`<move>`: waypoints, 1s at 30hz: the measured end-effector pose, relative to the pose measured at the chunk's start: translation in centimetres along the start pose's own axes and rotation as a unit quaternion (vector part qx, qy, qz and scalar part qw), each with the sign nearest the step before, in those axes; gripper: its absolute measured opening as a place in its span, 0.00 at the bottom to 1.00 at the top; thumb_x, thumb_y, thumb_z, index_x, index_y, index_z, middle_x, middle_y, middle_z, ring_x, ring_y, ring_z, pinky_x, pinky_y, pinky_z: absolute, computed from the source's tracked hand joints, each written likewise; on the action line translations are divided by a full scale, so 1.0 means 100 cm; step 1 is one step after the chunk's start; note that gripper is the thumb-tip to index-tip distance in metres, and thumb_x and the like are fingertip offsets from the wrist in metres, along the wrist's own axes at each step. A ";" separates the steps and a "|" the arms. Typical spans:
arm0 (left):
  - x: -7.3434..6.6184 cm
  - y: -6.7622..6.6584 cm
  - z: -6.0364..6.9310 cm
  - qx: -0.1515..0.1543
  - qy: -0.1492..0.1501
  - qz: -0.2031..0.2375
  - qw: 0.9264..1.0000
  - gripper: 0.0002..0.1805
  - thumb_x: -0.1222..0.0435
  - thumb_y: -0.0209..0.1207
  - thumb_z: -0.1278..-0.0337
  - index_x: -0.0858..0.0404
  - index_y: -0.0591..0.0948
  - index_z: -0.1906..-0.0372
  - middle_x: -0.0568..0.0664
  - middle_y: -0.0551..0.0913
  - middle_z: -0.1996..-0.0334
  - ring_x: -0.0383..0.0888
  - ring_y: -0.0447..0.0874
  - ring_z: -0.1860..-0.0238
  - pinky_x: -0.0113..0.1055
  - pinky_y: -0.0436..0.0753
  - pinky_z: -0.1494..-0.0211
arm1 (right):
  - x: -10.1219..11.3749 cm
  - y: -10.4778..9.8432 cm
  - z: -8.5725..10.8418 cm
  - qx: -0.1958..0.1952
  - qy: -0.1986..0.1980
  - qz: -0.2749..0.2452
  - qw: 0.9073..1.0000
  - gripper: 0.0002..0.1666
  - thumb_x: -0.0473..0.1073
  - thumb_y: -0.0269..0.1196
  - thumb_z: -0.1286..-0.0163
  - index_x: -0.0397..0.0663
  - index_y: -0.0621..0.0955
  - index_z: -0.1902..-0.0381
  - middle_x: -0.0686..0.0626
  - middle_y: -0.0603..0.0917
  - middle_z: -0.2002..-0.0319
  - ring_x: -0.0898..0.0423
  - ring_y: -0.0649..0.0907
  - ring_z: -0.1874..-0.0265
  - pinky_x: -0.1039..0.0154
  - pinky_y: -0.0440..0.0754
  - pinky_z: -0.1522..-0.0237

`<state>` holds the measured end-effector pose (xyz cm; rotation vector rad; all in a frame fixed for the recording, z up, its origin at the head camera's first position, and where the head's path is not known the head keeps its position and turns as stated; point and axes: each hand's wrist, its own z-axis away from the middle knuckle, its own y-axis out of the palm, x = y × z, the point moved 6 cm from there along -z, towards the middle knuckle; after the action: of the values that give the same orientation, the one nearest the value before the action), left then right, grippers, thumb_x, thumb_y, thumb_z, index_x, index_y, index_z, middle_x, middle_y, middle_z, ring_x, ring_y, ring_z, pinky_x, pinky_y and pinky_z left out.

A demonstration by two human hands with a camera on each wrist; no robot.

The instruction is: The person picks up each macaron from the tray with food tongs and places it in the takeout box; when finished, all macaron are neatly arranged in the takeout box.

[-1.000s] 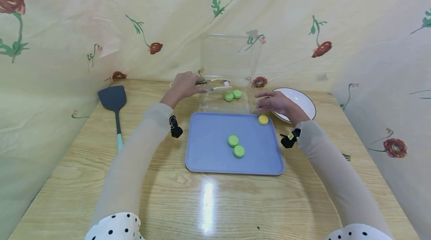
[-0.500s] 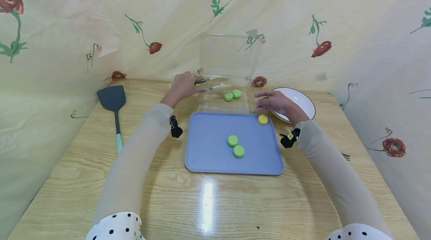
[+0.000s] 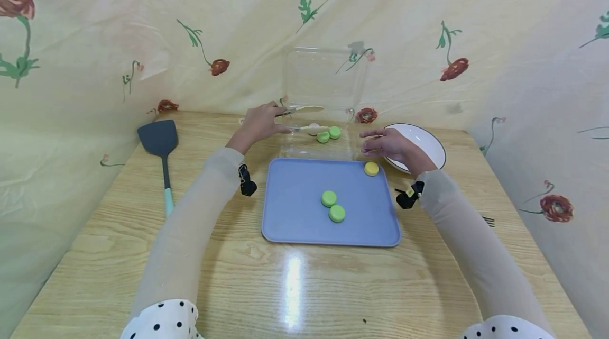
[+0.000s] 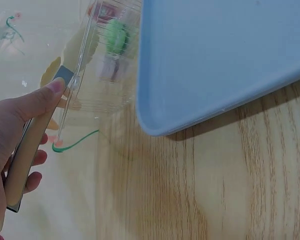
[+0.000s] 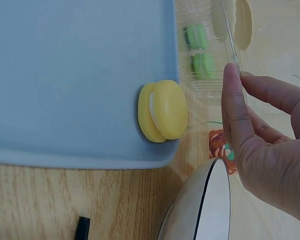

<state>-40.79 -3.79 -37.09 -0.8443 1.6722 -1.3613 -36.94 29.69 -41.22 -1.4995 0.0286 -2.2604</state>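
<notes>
My left hand (image 3: 259,123) grips a pair of tongs (image 4: 26,162), whose cream tips stand apart over an open clear plastic box (image 3: 295,151). Beneath the lower tip, partly covered by it, lies a pale pink macaron (image 4: 110,66). Beside it in the box sit two green macarons (image 5: 203,66). Just right of the box is my right hand (image 3: 387,144), with fingers extended and thumb close to the index finger in the right wrist view; whether it touches the box I cannot tell. A blue tray (image 3: 295,207) in front bears a yellow macaron (image 3: 371,168) and two green ones.
A white dark-rimmed bowl (image 3: 430,143) stands behind my right wrist. At left lies a dark spatula (image 3: 159,138) with a turquoise handle. Fork tines (image 3: 488,221) show past my right forearm. The box's raised lid (image 3: 323,74) leans toward the flowered cloth backdrop.
The tongs' tips have spread apart and the pink macaron, earlier between them, has come down into the box, left of the green macarons. My right hand has stayed in place.
</notes>
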 end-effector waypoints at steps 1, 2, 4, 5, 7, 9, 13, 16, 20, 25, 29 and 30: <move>0.000 0.000 0.000 -0.001 0.001 0.000 1.000 0.41 0.40 0.65 0.39 0.53 0.72 0.26 0.56 0.77 0.34 0.55 0.82 0.42 0.50 0.84 0.52 | 0.000 0.000 0.000 -0.001 0.000 0.001 1.000 0.34 0.34 0.59 0.24 0.36 0.64 0.24 0.42 0.86 0.49 0.61 0.87 0.60 0.59 0.84 0.43; -0.001 -0.001 0.000 -0.003 0.002 -0.001 1.000 0.41 0.40 0.65 0.39 0.53 0.72 0.26 0.55 0.77 0.33 0.55 0.82 0.42 0.49 0.84 0.52 | 0.000 0.001 0.000 0.000 0.000 0.002 1.000 0.34 0.34 0.59 0.24 0.36 0.64 0.24 0.43 0.86 0.49 0.61 0.87 0.60 0.58 0.83 0.43; -0.001 -0.001 0.001 -0.007 0.005 -0.003 1.000 0.41 0.40 0.65 0.40 0.53 0.72 0.26 0.55 0.76 0.33 0.55 0.82 0.41 0.49 0.84 0.53 | 0.001 0.001 0.000 -0.001 0.000 0.005 1.000 0.34 0.34 0.60 0.24 0.36 0.64 0.24 0.44 0.85 0.50 0.61 0.87 0.60 0.57 0.83 0.41; -0.001 -0.002 0.001 -0.009 0.006 -0.005 1.000 0.41 0.40 0.65 0.40 0.53 0.72 0.26 0.55 0.76 0.33 0.55 0.82 0.41 0.48 0.84 0.54 | 0.001 0.001 0.001 -0.003 0.000 0.003 1.000 0.34 0.34 0.60 0.24 0.37 0.64 0.24 0.44 0.86 0.50 0.61 0.87 0.60 0.57 0.83 0.41; -0.001 -0.002 0.002 -0.013 0.009 -0.007 1.000 0.42 0.39 0.65 0.40 0.54 0.71 0.25 0.55 0.76 0.33 0.55 0.82 0.42 0.48 0.84 0.56 | 0.001 0.002 0.001 -0.002 0.000 0.002 1.000 0.34 0.34 0.60 0.24 0.37 0.64 0.24 0.45 0.86 0.51 0.61 0.87 0.60 0.55 0.81 0.39; -0.002 -0.003 0.003 -0.018 0.013 -0.010 1.000 0.46 0.38 0.64 0.40 0.54 0.66 0.22 0.54 0.76 0.33 0.54 0.83 0.45 0.46 0.83 0.60 | 0.001 0.002 0.001 -0.001 0.001 -0.003 1.000 0.35 0.34 0.60 0.24 0.36 0.64 0.24 0.45 0.86 0.52 0.61 0.87 0.60 0.54 0.81 0.38; -0.002 -0.005 0.005 -0.029 0.021 -0.014 0.999 0.52 0.36 0.63 0.41 0.53 0.56 0.18 0.55 0.75 0.33 0.51 0.83 0.54 0.41 0.76 0.69 | 0.003 0.003 0.002 0.005 0.000 -0.010 1.000 0.36 0.32 0.59 0.24 0.33 0.62 0.23 0.46 0.86 0.53 0.61 0.86 0.61 0.54 0.81 0.39; -0.003 -0.008 0.008 -0.037 0.023 -0.022 0.999 0.53 0.33 0.60 0.40 0.52 0.55 0.18 0.55 0.74 0.33 0.49 0.80 0.62 0.37 0.70 0.74 | 0.003 0.004 0.003 0.006 0.001 -0.016 1.000 0.36 0.32 0.60 0.25 0.33 0.61 0.23 0.47 0.86 0.55 0.61 0.86 0.61 0.56 0.82 0.41; -0.003 -0.013 0.015 -0.052 0.019 -0.023 0.998 0.51 0.31 0.58 0.41 0.55 0.62 0.20 0.57 0.75 0.37 0.47 0.75 0.73 0.36 0.70 0.76 | 0.004 0.005 0.002 0.010 0.000 -0.019 1.000 0.36 0.32 0.59 0.25 0.33 0.61 0.23 0.47 0.86 0.57 0.61 0.86 0.61 0.58 0.83 0.43; -0.002 -0.018 0.024 -0.066 0.021 -0.027 0.997 0.50 0.30 0.56 0.43 0.61 0.68 0.26 0.60 0.76 0.40 0.49 0.75 0.75 0.40 0.77 0.74 | 0.004 0.004 0.003 0.010 -0.003 -0.014 1.000 0.36 0.33 0.59 0.24 0.32 0.61 0.23 0.46 0.87 0.55 0.61 0.86 0.61 0.59 0.84 0.44; -0.001 -0.019 0.031 -0.046 0.014 -0.009 0.999 0.52 0.28 0.56 0.44 0.61 0.66 0.26 0.61 0.75 0.38 0.52 0.78 0.71 0.41 0.78 0.71 | 0.003 0.003 0.002 0.008 0.000 -0.011 1.000 0.36 0.33 0.59 0.24 0.33 0.62 0.23 0.45 0.86 0.53 0.61 0.87 0.60 0.59 0.84 0.43; 0.000 -0.019 0.033 -0.040 0.011 -0.007 0.999 0.53 0.27 0.57 0.45 0.60 0.65 0.25 0.61 0.74 0.37 0.53 0.78 0.70 0.40 0.77 0.71 | 0.003 0.003 0.002 0.009 0.000 -0.010 1.000 0.36 0.33 0.59 0.24 0.33 0.62 0.23 0.45 0.86 0.53 0.61 0.87 0.60 0.59 0.83 0.43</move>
<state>-37.85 -5.62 -35.52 -0.8912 1.7513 -1.3258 -36.71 29.39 -40.97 -1.4976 -0.0063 -2.2690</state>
